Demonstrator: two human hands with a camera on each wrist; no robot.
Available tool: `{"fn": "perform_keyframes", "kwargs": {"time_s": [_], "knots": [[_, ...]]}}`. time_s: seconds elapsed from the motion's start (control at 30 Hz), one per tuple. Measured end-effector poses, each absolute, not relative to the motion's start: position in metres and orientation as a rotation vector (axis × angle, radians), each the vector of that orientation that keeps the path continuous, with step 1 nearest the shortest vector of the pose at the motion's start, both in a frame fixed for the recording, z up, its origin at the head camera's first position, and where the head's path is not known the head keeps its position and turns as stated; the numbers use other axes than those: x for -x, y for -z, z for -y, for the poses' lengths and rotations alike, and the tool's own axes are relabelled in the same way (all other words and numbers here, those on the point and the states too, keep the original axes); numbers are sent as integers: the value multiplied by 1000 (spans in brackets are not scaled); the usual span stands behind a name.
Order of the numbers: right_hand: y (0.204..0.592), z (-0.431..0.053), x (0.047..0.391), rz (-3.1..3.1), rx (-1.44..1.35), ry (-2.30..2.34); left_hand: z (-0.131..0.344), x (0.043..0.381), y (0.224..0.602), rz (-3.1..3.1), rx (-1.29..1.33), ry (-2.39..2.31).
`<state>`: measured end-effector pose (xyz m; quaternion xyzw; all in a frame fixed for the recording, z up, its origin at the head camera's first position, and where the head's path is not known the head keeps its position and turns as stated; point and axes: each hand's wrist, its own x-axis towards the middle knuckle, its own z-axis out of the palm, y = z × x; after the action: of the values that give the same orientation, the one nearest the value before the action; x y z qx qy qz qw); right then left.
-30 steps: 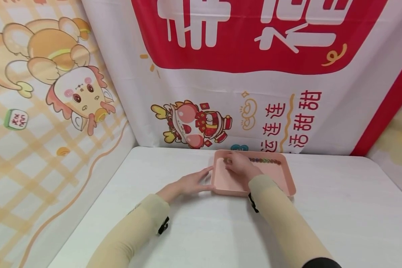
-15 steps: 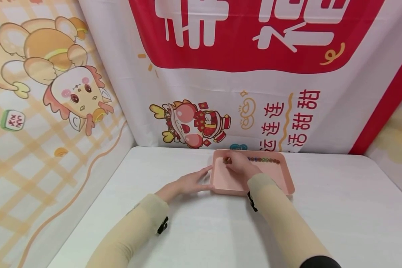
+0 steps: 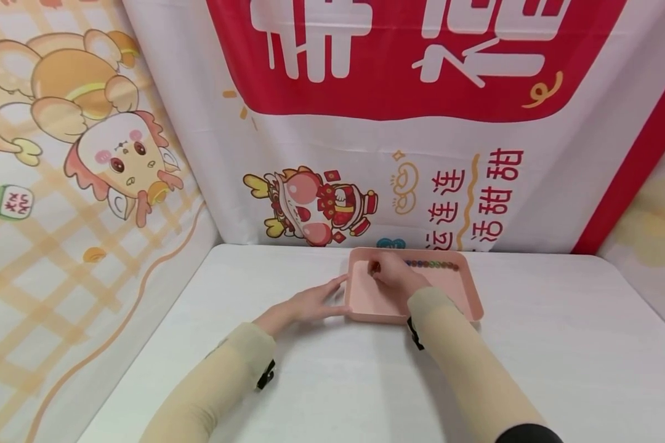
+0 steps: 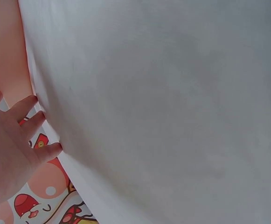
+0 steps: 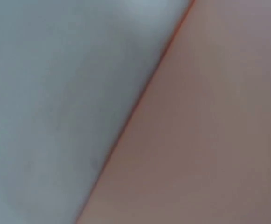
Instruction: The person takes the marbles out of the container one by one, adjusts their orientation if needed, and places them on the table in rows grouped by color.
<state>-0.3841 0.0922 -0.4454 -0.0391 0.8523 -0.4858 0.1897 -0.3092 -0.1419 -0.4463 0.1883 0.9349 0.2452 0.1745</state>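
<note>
Dark marbles (image 3: 372,267), one or perhaps more, are at the fingertips of the right hand (image 3: 397,271), whose bent fingers appear to pinch them just inside the far left corner of a pink rectangular tray (image 3: 474,294). Their exact count is too blurred to tell, as is whether they touch the tray's floor. The right wrist view shows only blurred surfaces and settles nothing about this grip.

Right of those fingers, past the knuckles, a row of coloured marbles (image 3: 435,264) runs close along the tray's far wall, side by side, with blue, green and reddish ones among them. Judging from this, the right-hand stretch of the row is laid out, while the left end, at the fingertips, looks unfinished. The hand hides the part between, so how many marbles are left cannot be told.

Left of the pinching fingers, the left hand (image 3: 313,303) is spread with fingers and thumb extended at the tray's left wall, grasping nothing; it seems to steady the tray.

Farther out from the fingers come cream sleeves (image 3: 216,369), and a white table (image 3: 543,344) lies beneath. Beyond the fingertips and the tray's far wall hangs a printed cloth (image 3: 410,138) with a red panel.
</note>
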Motion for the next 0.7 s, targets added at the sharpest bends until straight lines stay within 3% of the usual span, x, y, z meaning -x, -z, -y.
{"fn": "perform_keyframes", "kwargs": {"time_s": [0.2, 0.57, 0.7], "knots": [[442, -94, 384, -2628, 354, 1074, 142, 308, 446, -2653, -540, -698], [431, -103, 380, -2491, 122, 1165, 142, 307, 444, -2634, -550, -705], [424, -113, 381, -2572, 307, 1082, 142, 308, 443, -2631, -554, -704]]}}
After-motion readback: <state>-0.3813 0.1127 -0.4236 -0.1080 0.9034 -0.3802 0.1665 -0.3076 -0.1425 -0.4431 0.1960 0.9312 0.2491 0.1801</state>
